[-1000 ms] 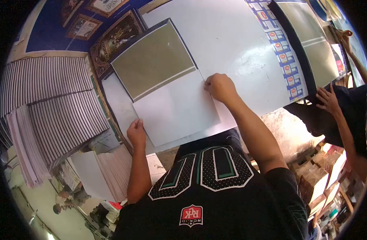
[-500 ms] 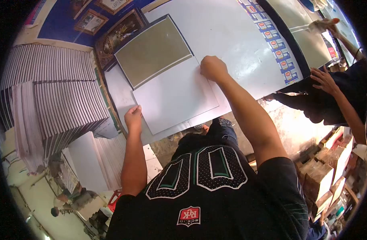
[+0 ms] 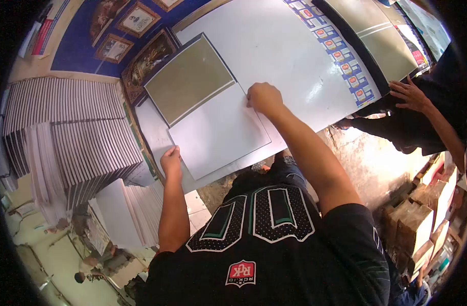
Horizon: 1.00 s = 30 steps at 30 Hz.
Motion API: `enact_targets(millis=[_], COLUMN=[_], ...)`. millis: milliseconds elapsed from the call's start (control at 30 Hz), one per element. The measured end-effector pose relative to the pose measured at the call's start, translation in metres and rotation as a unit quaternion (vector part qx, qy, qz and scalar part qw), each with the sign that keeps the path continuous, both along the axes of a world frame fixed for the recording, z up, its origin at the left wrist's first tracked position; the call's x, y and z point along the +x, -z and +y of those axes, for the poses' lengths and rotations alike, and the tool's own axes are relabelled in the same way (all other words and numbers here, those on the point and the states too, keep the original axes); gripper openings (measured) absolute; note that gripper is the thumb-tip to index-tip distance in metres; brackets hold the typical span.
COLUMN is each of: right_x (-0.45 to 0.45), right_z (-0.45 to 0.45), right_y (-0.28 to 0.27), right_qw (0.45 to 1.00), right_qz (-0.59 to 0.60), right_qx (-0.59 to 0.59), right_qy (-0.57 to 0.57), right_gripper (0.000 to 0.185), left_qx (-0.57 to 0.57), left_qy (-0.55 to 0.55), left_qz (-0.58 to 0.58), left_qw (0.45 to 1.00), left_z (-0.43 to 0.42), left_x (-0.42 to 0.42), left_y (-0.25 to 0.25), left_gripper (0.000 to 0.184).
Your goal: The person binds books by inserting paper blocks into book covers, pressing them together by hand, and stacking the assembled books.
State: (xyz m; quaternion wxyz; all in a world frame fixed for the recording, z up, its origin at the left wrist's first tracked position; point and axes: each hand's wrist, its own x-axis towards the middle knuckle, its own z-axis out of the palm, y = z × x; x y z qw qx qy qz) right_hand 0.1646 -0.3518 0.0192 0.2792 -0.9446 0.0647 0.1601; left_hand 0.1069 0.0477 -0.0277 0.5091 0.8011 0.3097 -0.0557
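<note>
Your left hand point(image 3: 170, 162) and right hand point(image 3: 265, 98), fingers closed, touch opposite edges of one white sheet point(image 3: 218, 130) beside one beige panel point(image 3: 190, 79) on the worktop point(image 3: 274, 43). One co-worker's hand point(image 3: 412, 96) shows; earlier, two.

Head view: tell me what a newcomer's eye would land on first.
Probably the white sheet at the centre, just below an olive panel, with the left hand and right hand at its side edges. Next, perhaps, the black shirt at the bottom, with its large white-outlined figures. The striped-looking stack on the left could also catch the eye.
</note>
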Motion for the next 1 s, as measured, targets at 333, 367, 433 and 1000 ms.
enact_targets(millis=[333, 367, 433, 1000], right_x=[-0.008, -0.006, -0.006, 0.0], right_z=[-0.005, -0.005, -0.004, 0.002], right_y=[0.015, 0.014, 0.018, 0.011], right_qw=[0.986, 0.987, 0.989, 0.982], right_qz=[-0.018, -0.036, -0.051, 0.032], right_qx=[0.154, 0.141, 0.128, 0.177], right_qy=[0.065, 0.066, 0.057, 0.061], right_gripper=[0.02, 0.018, 0.018, 0.021], left_qx=[0.201, 0.218, 0.233, 0.147], left_qy=[0.092, 0.097, 0.094, 0.129], left_qz=[-0.06, -0.051, -0.039, -0.105], left_qw=[0.973, 0.97, 0.967, 0.975], left_z=[-0.019, -0.022, -0.019, -0.007], left_x=[-0.008, -0.006, -0.006, -0.007], left_y=[-0.013, -0.016, -0.012, -0.027], left_gripper=[0.031, 0.03, 0.029, 0.02])
